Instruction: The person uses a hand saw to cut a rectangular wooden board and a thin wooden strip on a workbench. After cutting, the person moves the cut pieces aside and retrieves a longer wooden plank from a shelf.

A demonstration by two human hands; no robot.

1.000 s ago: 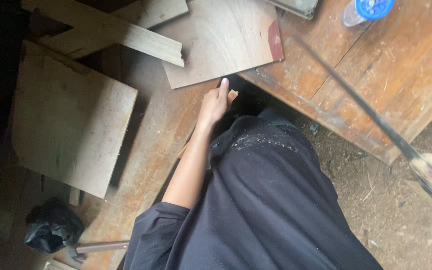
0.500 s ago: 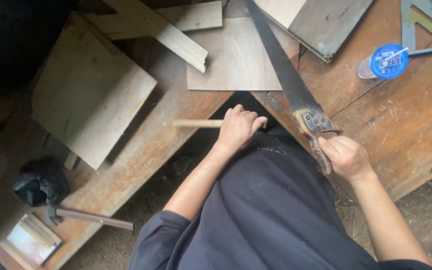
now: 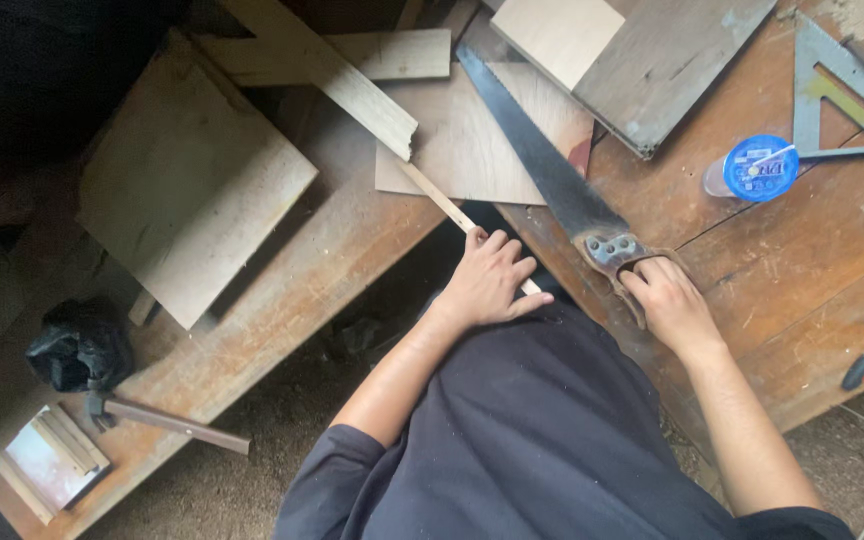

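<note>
Boards (image 3: 187, 185), square (image 3: 837, 95), hammer (image 3: 167, 420) — around saw (image 3: 542, 165)

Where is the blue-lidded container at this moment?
In the head view, the blue-lidded container lies on the wooden table at upper right, beside the metal triangle square, beyond the right hand.

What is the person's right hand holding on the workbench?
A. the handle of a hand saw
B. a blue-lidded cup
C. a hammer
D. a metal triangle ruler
A: the right hand is wrapped around the handle of the hand saw, whose dark blade lies across the thin board, while the left hand presses on a thin wooden strip.
</note>
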